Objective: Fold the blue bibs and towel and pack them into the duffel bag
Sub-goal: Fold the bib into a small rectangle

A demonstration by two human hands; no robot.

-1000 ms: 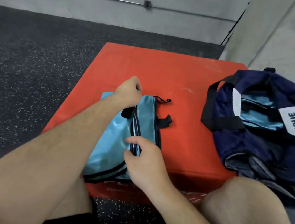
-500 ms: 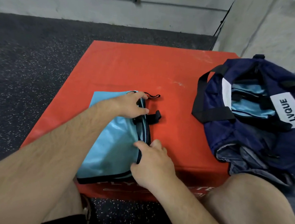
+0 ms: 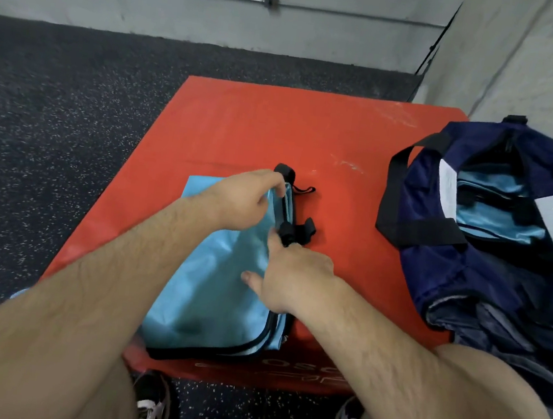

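Note:
A light blue bib point(image 3: 210, 291) with black trim and black straps lies folded on the near part of the red box point(image 3: 250, 127). My left hand point(image 3: 249, 196) pinches the bib's far right corner by its black edge. My right hand point(image 3: 292, 273) rests on the bib's right edge, its fingers stretched toward a black strap. The navy duffel bag point(image 3: 490, 254) lies open at the right, with light blue fabric point(image 3: 494, 217) visible inside.
The red box stands on a dark speckled floor point(image 3: 54, 122). A grey wall point(image 3: 187, 13) runs behind and a concrete pillar point(image 3: 532, 66) rises at the far right. My knees and shoes show at the bottom edge.
My left hand has shifted up to the bib's far corner. My right hand has slid forward along the right edge toward the black strap. The camera has tilted slightly.

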